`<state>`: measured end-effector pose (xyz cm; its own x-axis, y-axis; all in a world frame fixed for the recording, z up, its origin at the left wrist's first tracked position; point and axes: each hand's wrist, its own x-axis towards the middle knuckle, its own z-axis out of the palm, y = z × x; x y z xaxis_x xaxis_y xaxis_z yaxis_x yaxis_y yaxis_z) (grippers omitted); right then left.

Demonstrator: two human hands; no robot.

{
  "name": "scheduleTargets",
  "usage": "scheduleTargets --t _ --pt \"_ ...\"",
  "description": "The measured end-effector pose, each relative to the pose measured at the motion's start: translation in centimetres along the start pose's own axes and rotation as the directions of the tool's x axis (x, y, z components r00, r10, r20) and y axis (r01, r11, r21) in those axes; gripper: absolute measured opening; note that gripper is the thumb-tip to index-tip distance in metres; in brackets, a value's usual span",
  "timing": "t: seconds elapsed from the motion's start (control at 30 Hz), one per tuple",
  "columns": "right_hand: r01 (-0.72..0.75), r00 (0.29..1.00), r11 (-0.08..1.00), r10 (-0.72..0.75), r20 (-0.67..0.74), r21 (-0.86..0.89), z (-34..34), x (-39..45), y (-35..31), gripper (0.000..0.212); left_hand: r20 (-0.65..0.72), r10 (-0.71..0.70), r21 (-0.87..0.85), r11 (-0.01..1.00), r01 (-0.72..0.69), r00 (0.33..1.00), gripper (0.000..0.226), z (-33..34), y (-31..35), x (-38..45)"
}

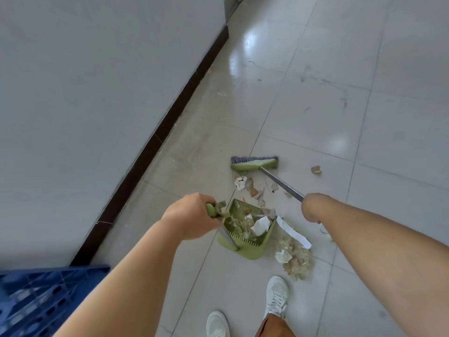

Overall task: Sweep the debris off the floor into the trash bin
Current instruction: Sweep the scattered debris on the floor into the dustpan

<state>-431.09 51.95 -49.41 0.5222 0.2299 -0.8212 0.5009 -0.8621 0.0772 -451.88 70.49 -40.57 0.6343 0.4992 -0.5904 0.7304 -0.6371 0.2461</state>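
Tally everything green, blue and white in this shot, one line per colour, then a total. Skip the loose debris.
Green: 2, the broom head and the dustpan.
Blue: 1, the crate.
White: 2, the shoes, one ahead of the other.
Total: 5

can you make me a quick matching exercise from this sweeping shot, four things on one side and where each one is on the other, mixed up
Things:
1. broom head
2. dustpan
3. blue crate
4. long paper strip

Places:
A. bottom left corner of the view, by the wall
B. on the floor just right of the dustpan
C. on the floor beyond the loose debris, farthest from the person
D. on the floor below the left hand, holding scraps

Pairs: 1-C, 2-D, 3-A, 4-B
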Motion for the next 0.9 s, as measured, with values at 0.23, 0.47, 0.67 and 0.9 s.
scheduleTargets --t 0.23,0.47,0.67,0.9 --pt "-0.041 0.996 0.999 0.041 0.074 0.006 7.5 -8.3 0.7 0.036 0.059 0.059 0.005 0.998 -0.059 0.997 0.017 0.8 -1.6 -1.1" --pt "-0.072 0.980 0.991 0.091 0.175 -0.112 10.3 -17.9 -1.7 0.042 0.085 0.149 -0.010 0.989 -0.148 0.985 0.014 1.5 -3.2 -3.4" --pt "-0.230 0.960 0.972 0.218 0.176 0.047 10.1 -21.8 2.1 0.024 0.077 0.210 0.050 0.975 -0.214 0.975 0.016 2.4 -3.5 -5.2" --pt "-0.232 0.967 0.854 0.148 0.209 0.466 13.5 -23.4 5.1 0.031 0.087 0.269 0.140 0.950 -0.279 0.959 0.015 2.4 -4.4 -6.3"
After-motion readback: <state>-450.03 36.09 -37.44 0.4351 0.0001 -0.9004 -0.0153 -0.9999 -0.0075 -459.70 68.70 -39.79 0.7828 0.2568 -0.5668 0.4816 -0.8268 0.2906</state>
